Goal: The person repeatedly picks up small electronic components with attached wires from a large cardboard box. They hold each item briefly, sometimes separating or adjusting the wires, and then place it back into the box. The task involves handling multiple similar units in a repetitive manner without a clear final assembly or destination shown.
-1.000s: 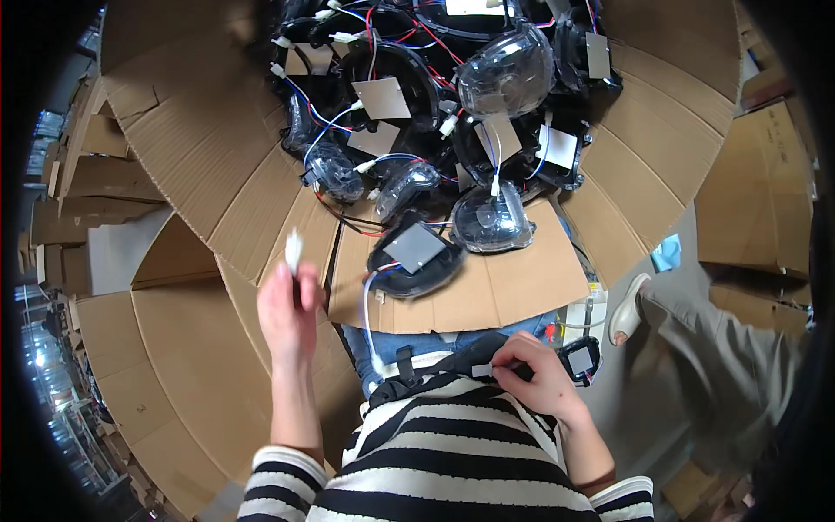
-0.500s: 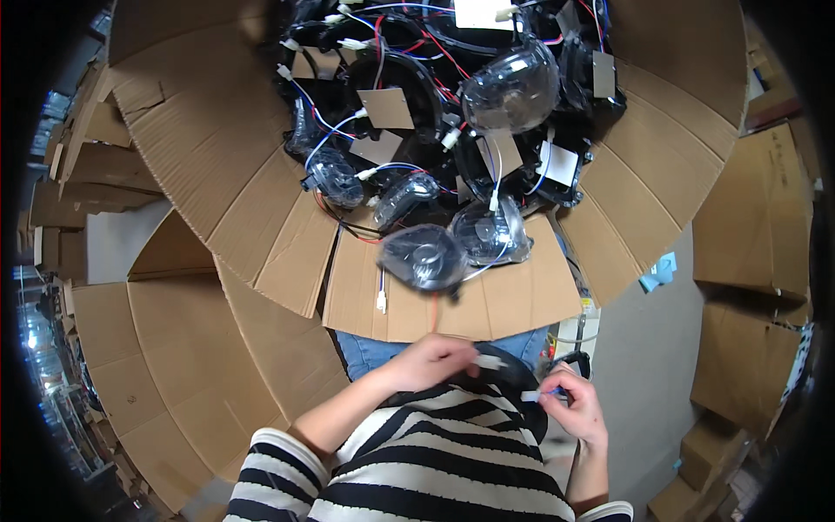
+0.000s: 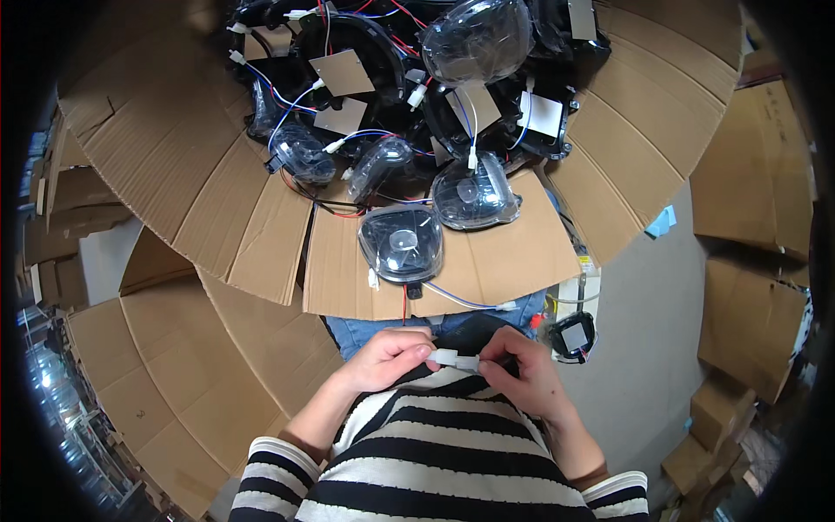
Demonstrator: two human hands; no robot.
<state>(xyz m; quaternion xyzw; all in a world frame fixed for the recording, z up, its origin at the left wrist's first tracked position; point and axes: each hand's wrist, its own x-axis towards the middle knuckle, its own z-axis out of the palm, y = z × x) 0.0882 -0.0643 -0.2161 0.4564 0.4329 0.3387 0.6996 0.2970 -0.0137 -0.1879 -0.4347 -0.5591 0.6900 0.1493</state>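
Observation:
In front of my striped top, my left hand (image 3: 388,358) pinches a white plastic wire connector (image 3: 444,357). My right hand (image 3: 527,374) grips a second white connector (image 3: 468,363) of the same kind. The two connectors meet end to end between my fingertips; whether they are locked together I cannot tell. Their wires are mostly hidden by my hands. Just beyond, a clear-lensed lamp unit (image 3: 402,244) lies on a cardboard flap, with a red wire and a blue-and-white lead coming from it. Another film-wrapped lamp unit (image 3: 475,193) rests beside it.
A large open carton (image 3: 165,165) holds several black lamp units with coloured wires and white plugs. A small black lamp part (image 3: 574,337) with a pale square sits at the right. Stacked cardboard boxes (image 3: 752,322) stand further right, and another open carton (image 3: 200,374) is at the left.
My hands have come together, and the two white connectors, held apart before, now touch. The view has shifted, and the nearest lamp unit lies turned differently on the flap.

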